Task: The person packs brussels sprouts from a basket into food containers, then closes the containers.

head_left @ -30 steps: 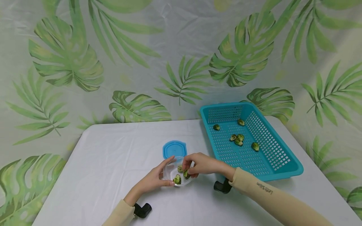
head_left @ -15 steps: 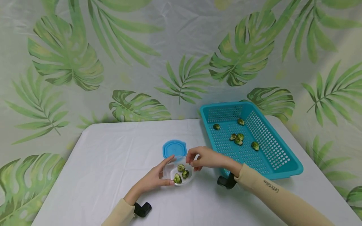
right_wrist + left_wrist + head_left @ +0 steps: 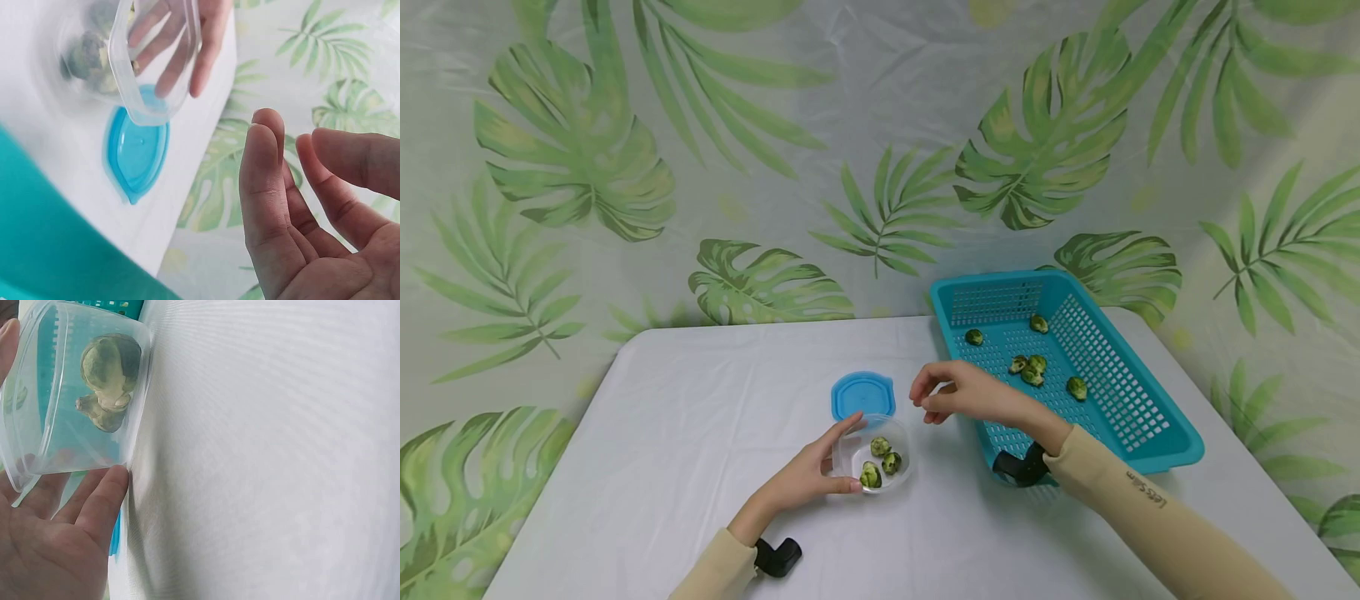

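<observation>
"Starting on the left, what was the left hand [image 3: 808, 477] doing?"

"Gripping the clear plastic tub [image 3: 859, 455], thumb on the near side, fingers around the far side. It had barely shifted over the past second."

"And the blue lid [image 3: 862, 396]?"

"Off the tub, lying just beyond it on the white-covered table [image 3: 700, 417]. I couldn't tell whether the two touched."

"What was inside the tub?"

"Three Brussels sprouts [image 3: 891, 462], resting on the bottom. A second earlier the right hand [image 3: 966, 390] had its fingers on one of them; now all three lay free."

"So where had that hand gone?"

"Up and to the right, into the space between the tub and the turquoise basket [image 3: 1142, 464]. Its fingers were loosely bent, the thumb apart from them, with nothing held."

"What did that tell you?"

"That the third sprout had been let go, so I judged that one settled in the tub. In the basket, farthest right, I counted six more sprouts [image 3: 1077, 387], spread over its floor."
</observation>
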Tool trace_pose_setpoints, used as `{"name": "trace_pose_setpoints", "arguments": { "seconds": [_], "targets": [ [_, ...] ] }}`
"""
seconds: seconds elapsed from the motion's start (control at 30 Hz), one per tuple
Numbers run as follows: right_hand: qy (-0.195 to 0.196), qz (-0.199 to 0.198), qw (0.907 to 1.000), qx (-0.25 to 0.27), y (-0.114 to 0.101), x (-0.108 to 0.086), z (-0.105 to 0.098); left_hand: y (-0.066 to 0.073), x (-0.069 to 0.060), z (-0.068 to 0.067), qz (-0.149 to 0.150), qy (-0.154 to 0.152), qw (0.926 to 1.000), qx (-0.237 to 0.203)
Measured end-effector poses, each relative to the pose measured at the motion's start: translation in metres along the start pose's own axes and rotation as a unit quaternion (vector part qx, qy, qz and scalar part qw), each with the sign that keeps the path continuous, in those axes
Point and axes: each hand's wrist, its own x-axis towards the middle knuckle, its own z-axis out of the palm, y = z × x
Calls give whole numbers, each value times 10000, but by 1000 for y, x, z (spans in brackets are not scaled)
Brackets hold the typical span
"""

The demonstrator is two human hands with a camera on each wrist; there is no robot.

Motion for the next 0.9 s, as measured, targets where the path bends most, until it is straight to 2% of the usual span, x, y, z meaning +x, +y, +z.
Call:
{"name": "trace_pose_setpoints", "arguments": {
  "seconds": [0.27, 0.67, 0.9],
  "targets": [
    [239, -1, 9997, 80, 5, -8, -15, -1, -1, 0, 101, -32, 9999, 14],
    [718, 120, 9972, 174, 15, -23, -48, -1, -1, 0, 32, -19, 10000, 38],
    [1015, 258, 9942, 247, 30, -28, -67, -1, 0, 0, 33, 9, 9999, 130]
  ]
}}
